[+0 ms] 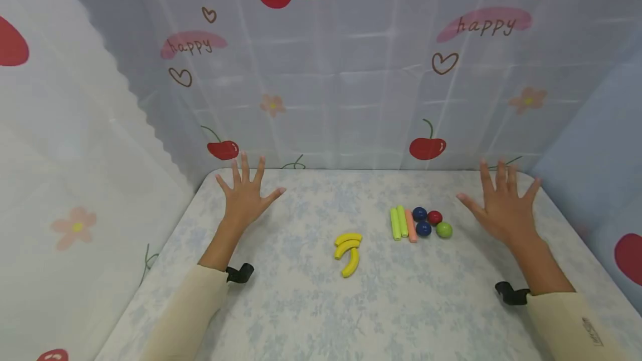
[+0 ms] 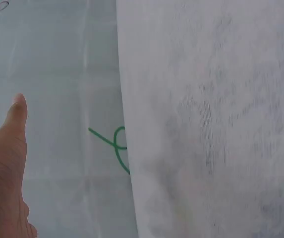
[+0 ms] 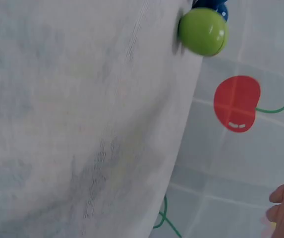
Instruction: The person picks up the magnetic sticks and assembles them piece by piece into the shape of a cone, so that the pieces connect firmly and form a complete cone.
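My left hand (image 1: 246, 196) is spread flat over the table's far left, fingers straight, holding nothing; its thumb (image 2: 10, 148) shows in the left wrist view. My right hand (image 1: 499, 205) is spread the same way at the far right, empty. Between them lie three yellow banana pieces (image 1: 348, 253), two light-green sticks (image 1: 398, 222), a salmon stick (image 1: 411, 226), two dark blue balls (image 1: 422, 222), a red ball (image 1: 434, 217) and a green ball (image 1: 443, 230), the green ball (image 3: 202, 30) nearest my right hand.
The table (image 1: 301, 305) has a pale floral cloth. Curtains printed with cherries (image 1: 426, 146), hearts and "happy" hang behind and at both sides. Black wrist straps (image 1: 239, 273) sit on both cream sleeves.
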Action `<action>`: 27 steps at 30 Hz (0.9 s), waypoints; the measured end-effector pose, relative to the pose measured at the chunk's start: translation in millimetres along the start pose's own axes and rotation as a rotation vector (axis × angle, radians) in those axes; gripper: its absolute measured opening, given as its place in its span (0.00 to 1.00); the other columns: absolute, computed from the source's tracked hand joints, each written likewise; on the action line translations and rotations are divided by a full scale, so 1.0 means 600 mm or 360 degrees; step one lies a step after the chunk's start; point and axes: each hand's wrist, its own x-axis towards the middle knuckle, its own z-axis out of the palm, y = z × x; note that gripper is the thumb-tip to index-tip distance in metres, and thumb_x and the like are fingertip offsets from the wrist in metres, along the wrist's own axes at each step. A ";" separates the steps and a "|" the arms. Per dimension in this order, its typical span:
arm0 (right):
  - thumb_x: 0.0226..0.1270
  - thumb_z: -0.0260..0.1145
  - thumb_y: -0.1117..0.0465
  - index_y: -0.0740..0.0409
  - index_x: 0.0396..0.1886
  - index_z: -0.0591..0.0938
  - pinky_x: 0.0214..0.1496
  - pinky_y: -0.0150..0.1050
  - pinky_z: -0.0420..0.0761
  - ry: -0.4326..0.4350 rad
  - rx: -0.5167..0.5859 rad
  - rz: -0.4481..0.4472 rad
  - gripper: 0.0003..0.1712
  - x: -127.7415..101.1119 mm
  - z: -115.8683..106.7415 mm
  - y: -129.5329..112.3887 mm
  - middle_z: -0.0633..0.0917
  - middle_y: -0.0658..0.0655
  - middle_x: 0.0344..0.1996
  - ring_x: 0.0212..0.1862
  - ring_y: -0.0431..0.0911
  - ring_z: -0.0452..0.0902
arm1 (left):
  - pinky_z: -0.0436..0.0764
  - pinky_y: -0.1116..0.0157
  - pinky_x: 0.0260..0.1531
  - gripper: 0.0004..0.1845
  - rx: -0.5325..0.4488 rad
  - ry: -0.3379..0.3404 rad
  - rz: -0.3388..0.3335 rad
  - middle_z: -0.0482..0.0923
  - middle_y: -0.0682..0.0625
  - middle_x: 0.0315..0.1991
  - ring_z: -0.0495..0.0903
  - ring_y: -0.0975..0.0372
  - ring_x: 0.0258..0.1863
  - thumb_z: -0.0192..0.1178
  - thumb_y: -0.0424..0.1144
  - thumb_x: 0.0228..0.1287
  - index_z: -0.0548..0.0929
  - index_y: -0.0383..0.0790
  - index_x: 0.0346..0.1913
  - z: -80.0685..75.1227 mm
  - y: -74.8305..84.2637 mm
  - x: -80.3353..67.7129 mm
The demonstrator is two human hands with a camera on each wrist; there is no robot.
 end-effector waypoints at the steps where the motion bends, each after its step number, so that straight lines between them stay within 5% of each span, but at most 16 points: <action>1: 0.73 0.45 0.26 0.54 0.82 0.32 0.66 0.77 0.22 -0.0013 0.0052 -0.0001 0.57 -0.004 -0.001 -0.005 0.32 0.73 0.78 0.78 0.69 0.24 | 0.29 0.24 0.62 0.55 -0.0021 -0.0007 0.0013 0.29 0.37 0.82 0.29 0.39 0.79 0.51 0.77 0.62 0.43 0.54 0.83 0.000 0.007 -0.003; 6: 0.77 0.50 0.33 0.60 0.82 0.35 0.68 0.77 0.29 -0.0070 0.0322 -0.0012 0.55 -0.025 -0.007 -0.032 0.44 0.77 0.77 0.77 0.73 0.39 | 0.39 0.25 0.66 0.52 -0.0149 -0.0055 0.0102 0.37 0.34 0.81 0.41 0.40 0.80 0.56 0.71 0.66 0.49 0.50 0.83 0.003 0.046 -0.025; 9: 0.77 0.56 0.38 0.66 0.82 0.43 0.69 0.77 0.45 -0.0099 0.0431 -0.0036 0.53 -0.041 -0.009 -0.047 0.53 0.79 0.75 0.73 0.76 0.51 | 0.47 0.29 0.68 0.48 -0.0253 -0.0107 0.0158 0.44 0.33 0.80 0.51 0.41 0.78 0.57 0.67 0.69 0.53 0.48 0.82 0.006 0.074 -0.040; 13: 0.74 0.64 0.46 0.71 0.75 0.62 0.60 0.74 0.65 -0.0149 0.0423 -0.0084 0.44 -0.063 -0.008 -0.065 0.64 0.80 0.70 0.65 0.78 0.63 | 0.66 0.36 0.65 0.38 -0.0438 -0.0239 0.0220 0.57 0.35 0.77 0.66 0.41 0.72 0.60 0.60 0.72 0.64 0.47 0.78 0.012 0.114 -0.056; 17: 0.70 0.69 0.52 0.70 0.65 0.76 0.57 0.71 0.72 -0.0181 0.0380 -0.0117 0.33 -0.079 -0.004 -0.081 0.73 0.78 0.63 0.63 0.74 0.70 | 0.81 0.47 0.52 0.28 -0.0635 -0.0385 0.0298 0.73 0.41 0.68 0.78 0.47 0.61 0.63 0.54 0.72 0.77 0.46 0.70 0.025 0.149 -0.065; 22: 0.66 0.73 0.52 0.67 0.58 0.82 0.44 0.62 0.82 -0.0247 0.0351 -0.0103 0.29 -0.083 -0.001 -0.095 0.82 0.74 0.54 0.51 0.67 0.80 | 0.79 0.62 0.34 0.21 -0.0792 -0.0532 0.0384 0.82 0.48 0.57 0.81 0.57 0.44 0.65 0.50 0.70 0.84 0.45 0.62 0.037 0.185 -0.066; 27: 0.61 0.77 0.52 0.66 0.55 0.83 0.36 0.56 0.83 -0.0321 0.0327 -0.0067 0.28 -0.079 0.005 -0.103 0.85 0.70 0.46 0.42 0.61 0.82 | 0.77 0.67 0.29 0.18 -0.0860 -0.0645 0.0432 0.84 0.48 0.50 0.78 0.63 0.36 0.67 0.47 0.70 0.86 0.46 0.58 0.044 0.214 -0.063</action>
